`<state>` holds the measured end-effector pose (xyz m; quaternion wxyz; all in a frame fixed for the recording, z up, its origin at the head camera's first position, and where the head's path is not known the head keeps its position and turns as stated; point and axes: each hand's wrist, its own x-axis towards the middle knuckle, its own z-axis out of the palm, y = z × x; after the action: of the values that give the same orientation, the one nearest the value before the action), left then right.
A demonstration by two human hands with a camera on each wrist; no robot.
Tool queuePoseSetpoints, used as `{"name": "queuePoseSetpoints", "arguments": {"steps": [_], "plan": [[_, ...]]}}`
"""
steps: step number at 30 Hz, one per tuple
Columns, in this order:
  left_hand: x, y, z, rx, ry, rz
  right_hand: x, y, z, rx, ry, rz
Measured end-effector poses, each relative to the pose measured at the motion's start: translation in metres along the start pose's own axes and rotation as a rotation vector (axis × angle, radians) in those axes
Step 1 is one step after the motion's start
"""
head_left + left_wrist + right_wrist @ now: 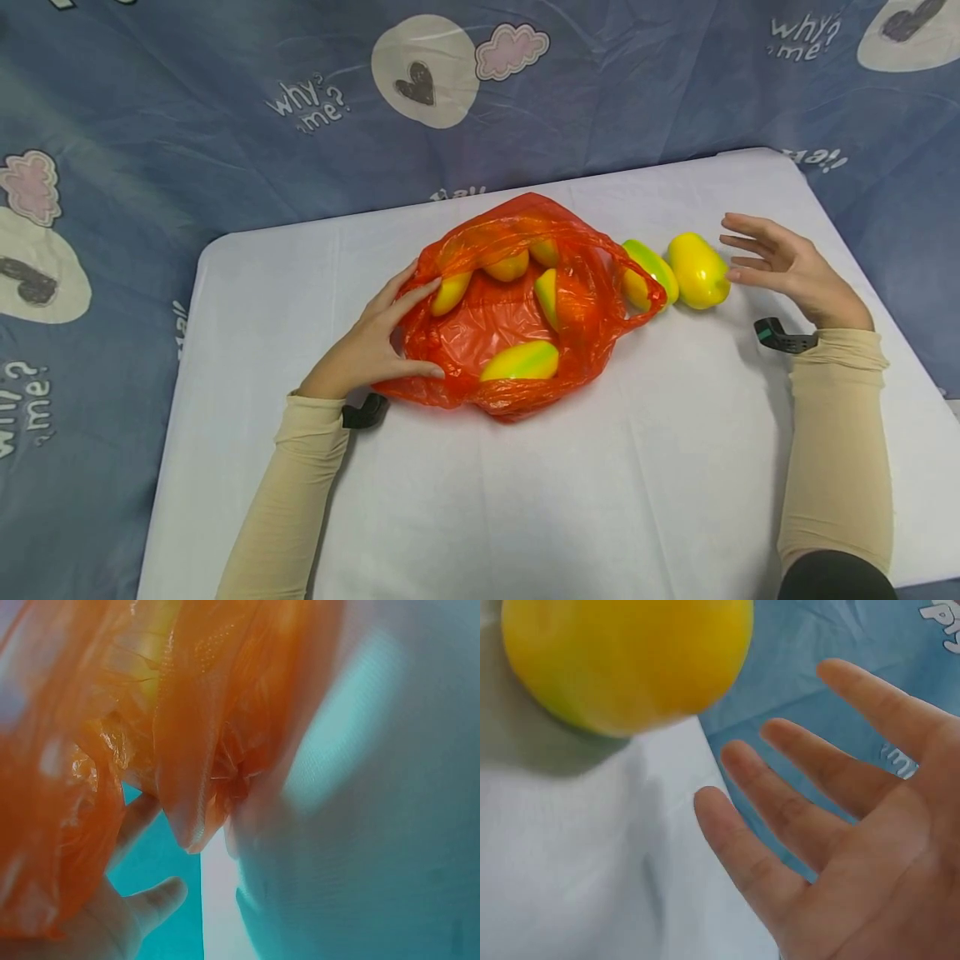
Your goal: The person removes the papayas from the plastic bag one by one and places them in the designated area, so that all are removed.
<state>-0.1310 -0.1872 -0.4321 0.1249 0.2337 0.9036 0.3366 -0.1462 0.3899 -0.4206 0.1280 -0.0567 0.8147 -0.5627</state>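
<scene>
A red plastic bag lies on the white table with its mouth spread wide. Inside it sit several yellow-green mangoes, among them one mango near the front rim. My left hand rests on the bag's left edge, fingers and thumb spread apart over the rim; in the left wrist view the thumb stands away from the plastic. To the bag's right lies a green-yellow mango, partly covered by a bag handle. Beside it is a yellow mango. My right hand hovers by this mango, holding nothing, its fingers spread.
A white cloth covers the table. Behind it and at its sides hangs a blue printed cloth. Dark wrist bands sit on both wrists, below the hands.
</scene>
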Motion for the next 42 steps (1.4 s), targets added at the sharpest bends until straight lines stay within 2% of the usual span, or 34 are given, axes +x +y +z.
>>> {"name": "queuePoseSetpoints", "arguments": {"steps": [6,12,19,21,28,36,42], "plan": [[-0.001,0.000,0.000,0.001,0.005,0.006,0.000,-0.010,0.006,0.126,0.052,-0.100],[0.000,0.000,-0.001,0.004,0.002,0.007,-0.002,-0.029,0.016,0.114,0.073,-0.207],[0.000,-0.002,0.000,0.000,0.002,0.006,0.000,-0.056,0.033,0.133,0.014,-0.394],[0.000,-0.002,0.000,0.001,0.005,0.007,0.001,-0.064,0.038,0.095,-0.006,-0.424],[0.000,-0.002,-0.001,0.010,0.013,0.020,0.003,-0.098,0.053,-0.252,-0.053,-0.440],[-0.001,0.001,-0.003,0.014,0.007,0.010,0.013,-0.135,0.081,-0.431,-0.177,-0.394],[-0.001,0.000,-0.003,0.031,0.000,0.016,0.029,-0.160,0.108,-0.531,-0.318,-0.389]]}}
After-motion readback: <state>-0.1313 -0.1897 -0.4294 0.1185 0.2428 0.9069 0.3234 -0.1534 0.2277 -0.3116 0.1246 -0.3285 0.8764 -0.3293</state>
